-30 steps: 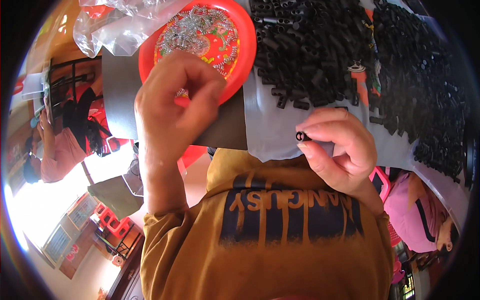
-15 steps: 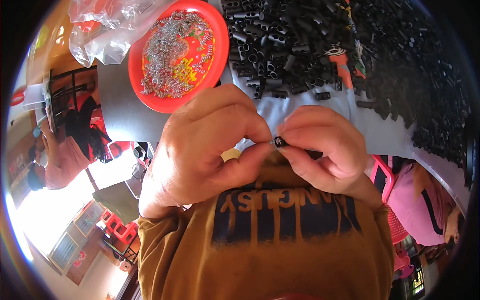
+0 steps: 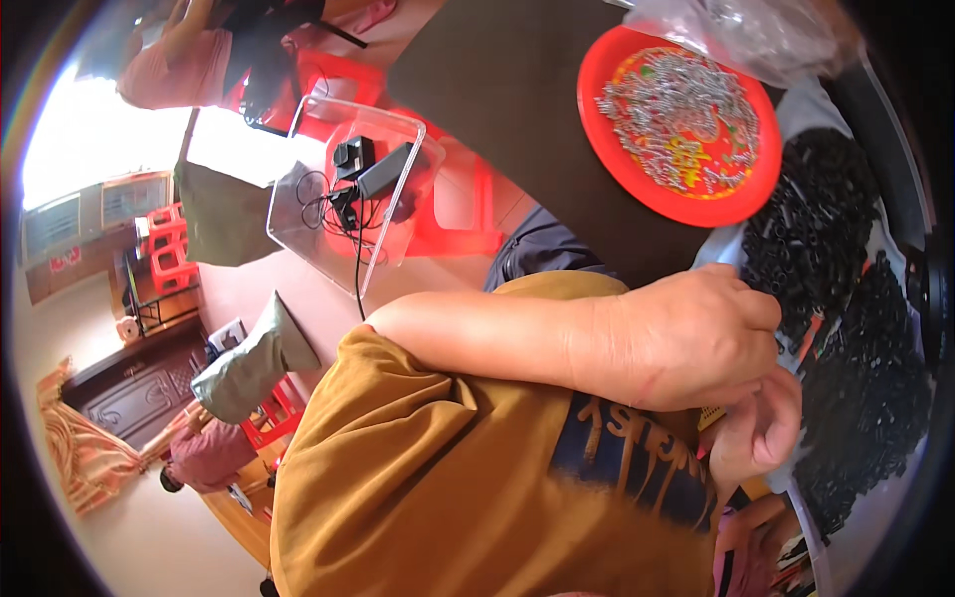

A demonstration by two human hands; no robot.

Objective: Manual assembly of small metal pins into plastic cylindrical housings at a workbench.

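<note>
My left hand (image 3: 686, 338) reaches across the front of my brown shirt, fingers curled in and mostly hidden behind its back. Right against it, my right hand (image 3: 764, 428) is closed too, its fingers bent toward the left fingertips. Whatever lies between the two hands is hidden. Just beyond them is a heap of short black tubes (image 3: 811, 219) on a pale cloth. Farther off, a red plate (image 3: 595, 114) carries many small metal springs (image 3: 681, 104).
A crumpled clear bag (image 3: 746, 35) overlaps the plate's far edge on the dark table (image 3: 507, 90). More small black parts (image 3: 865, 398) lie at right. To the left, a clear bin (image 3: 284, 214) with black devices and cables stands by a red stool (image 3: 468, 239). Other people sit nearby.
The view has swung left, so plate, tubes and hands appear farther right. The small black tube and spring, earlier seen between my fingertips, are now out of sight.
</note>
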